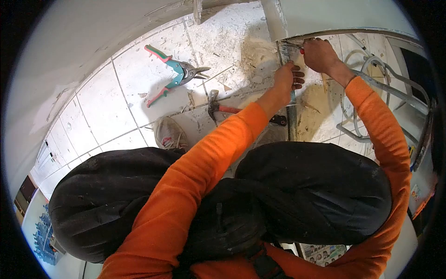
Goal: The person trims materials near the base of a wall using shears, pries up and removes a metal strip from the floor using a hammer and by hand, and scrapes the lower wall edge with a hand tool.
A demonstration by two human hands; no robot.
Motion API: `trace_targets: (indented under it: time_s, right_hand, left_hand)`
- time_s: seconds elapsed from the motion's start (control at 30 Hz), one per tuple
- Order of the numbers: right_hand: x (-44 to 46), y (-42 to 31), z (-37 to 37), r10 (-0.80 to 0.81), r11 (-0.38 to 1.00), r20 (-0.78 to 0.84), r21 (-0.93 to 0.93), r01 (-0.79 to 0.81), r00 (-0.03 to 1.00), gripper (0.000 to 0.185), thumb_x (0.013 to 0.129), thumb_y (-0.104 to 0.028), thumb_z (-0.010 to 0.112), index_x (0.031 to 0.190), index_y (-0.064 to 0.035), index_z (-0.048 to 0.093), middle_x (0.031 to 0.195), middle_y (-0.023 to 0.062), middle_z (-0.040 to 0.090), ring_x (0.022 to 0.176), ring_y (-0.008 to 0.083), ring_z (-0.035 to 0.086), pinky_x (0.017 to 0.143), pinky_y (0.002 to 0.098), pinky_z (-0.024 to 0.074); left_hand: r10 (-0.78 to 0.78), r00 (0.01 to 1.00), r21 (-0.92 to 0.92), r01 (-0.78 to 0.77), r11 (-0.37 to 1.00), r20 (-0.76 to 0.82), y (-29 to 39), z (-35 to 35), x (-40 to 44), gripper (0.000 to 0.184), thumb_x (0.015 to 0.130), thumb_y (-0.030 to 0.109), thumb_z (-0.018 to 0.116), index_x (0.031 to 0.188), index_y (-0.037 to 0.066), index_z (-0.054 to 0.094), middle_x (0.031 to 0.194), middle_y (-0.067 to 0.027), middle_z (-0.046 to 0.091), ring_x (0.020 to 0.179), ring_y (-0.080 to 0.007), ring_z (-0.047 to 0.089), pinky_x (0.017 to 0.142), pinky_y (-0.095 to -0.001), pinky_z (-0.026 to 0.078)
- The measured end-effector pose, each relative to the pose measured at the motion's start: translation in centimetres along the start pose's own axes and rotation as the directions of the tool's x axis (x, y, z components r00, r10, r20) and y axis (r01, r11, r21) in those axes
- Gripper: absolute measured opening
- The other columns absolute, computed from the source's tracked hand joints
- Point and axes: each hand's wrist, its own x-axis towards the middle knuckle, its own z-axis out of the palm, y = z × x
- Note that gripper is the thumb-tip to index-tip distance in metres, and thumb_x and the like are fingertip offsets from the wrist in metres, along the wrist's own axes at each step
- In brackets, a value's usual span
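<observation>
My right hand (320,56) is closed around a red-handled tool (302,50). Its thin metal end points left, toward the wall corner, and most of the handle is hidden in my fist. My left hand (287,80) has its fingers curled over a narrow metal strip (291,122) on the floor; what lies inside the fingers is hidden. Left of my hands lie tin snips (179,72) with green and red handles, their jaws apart. A hammer (225,109) with a red and black handle rests on the tiles, partly behind my left sleeve.
Plaster dust and broken bits cover the white floor tiles (95,104). A bent grey metal tube frame (392,88) stands at the right. The wall's lower edge (348,31) runs just beyond my hands. My shoe (170,132) is near the hammer.
</observation>
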Motion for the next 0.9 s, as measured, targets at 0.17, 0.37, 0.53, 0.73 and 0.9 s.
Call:
trace_targets:
  time_s: [0.17, 0.37, 0.53, 0.73, 0.9]
  right_hand:
    - [-1.0, -4.3, -1.1, 0.071, 0.995, 0.039, -0.072, -0.068, 0.997, 0.031, 0.09, -0.023, 0.064, 0.106, 0.0019, 0.076, 0.108, 0.0225, 0.075, 0.101, 0.0412, 0.075, 0.086, 0.058, 0.0577]
    - [-0.8, -5.0, -3.1, 0.14, 0.989, 0.094, 0.034, -0.143, 0.986, 0.041, 0.091, -0.033, 0.064, 0.109, 0.0018, 0.076, 0.117, 0.0245, 0.074, 0.113, 0.0445, 0.071, 0.091, 0.0619, 0.0548]
    - [-0.5, -3.4, -3.6, 0.071, 0.961, 0.222, 0.245, -0.126, 0.973, 0.051, 0.092, -0.045, 0.062, 0.104, 0.0032, 0.076, 0.114, 0.0295, 0.074, 0.111, 0.046, 0.071, 0.094, 0.0586, 0.056]
    - [-1.1, -3.6, -3.7, 0.086, 0.978, 0.209, 0.168, -0.122, 0.974, 0.057, 0.092, -0.049, 0.062, 0.104, 0.0048, 0.075, 0.114, 0.0307, 0.073, 0.111, 0.0467, 0.071, 0.095, 0.0559, 0.057]
    - [-0.5, -3.3, -4.8, 0.094, 0.985, 0.313, 0.109, -0.134, 0.945, 0.058, 0.092, -0.045, 0.06, 0.119, 0.0045, 0.074, 0.125, 0.0306, 0.071, 0.122, 0.0468, 0.067, 0.104, 0.057, 0.0549]
  left_hand:
    - [0.04, 0.999, -0.021, -0.039, 0.999, 0.022, -0.2, 0.2, 0.8, 0.037, 0.113, 0.039, 0.042, 0.12, 0.008, 0.061, 0.109, -0.0071, 0.07, 0.093, -0.0207, 0.064, 0.082, -0.0395, 0.051]
    - [0.082, 0.996, -0.154, -0.076, 0.985, 0.031, 1.4, 1.2, 1.5, 0.034, 0.112, 0.042, 0.046, 0.127, 0.017, 0.064, 0.122, 0.0, 0.07, 0.105, -0.0171, 0.063, 0.087, -0.04, 0.05]
    - [0.081, 0.996, -0.136, -0.076, 0.988, 0.034, 1.9, 0.2, 2.9, 0.032, 0.111, 0.042, 0.05, 0.122, 0.017, 0.066, 0.113, 0.0, 0.07, 0.098, -0.0168, 0.062, 0.085, -0.0355, 0.048]
    - [0.059, 0.997, -0.068, -0.063, 0.996, -0.058, 2.1, -0.2, 4.2, 0.029, 0.111, 0.041, 0.054, 0.11, 0.015, 0.069, 0.108, -0.0003, 0.069, 0.095, -0.0167, 0.06, 0.083, -0.0357, 0.046]
    - [0.029, 0.984, -0.048, -0.039, 0.998, -0.178, 3.1, 1.5, 1.9, 0.037, 0.109, 0.047, 0.054, 0.109, 0.012, 0.067, 0.098, -0.0027, 0.069, 0.084, -0.0194, 0.063, 0.081, -0.0381, 0.046]
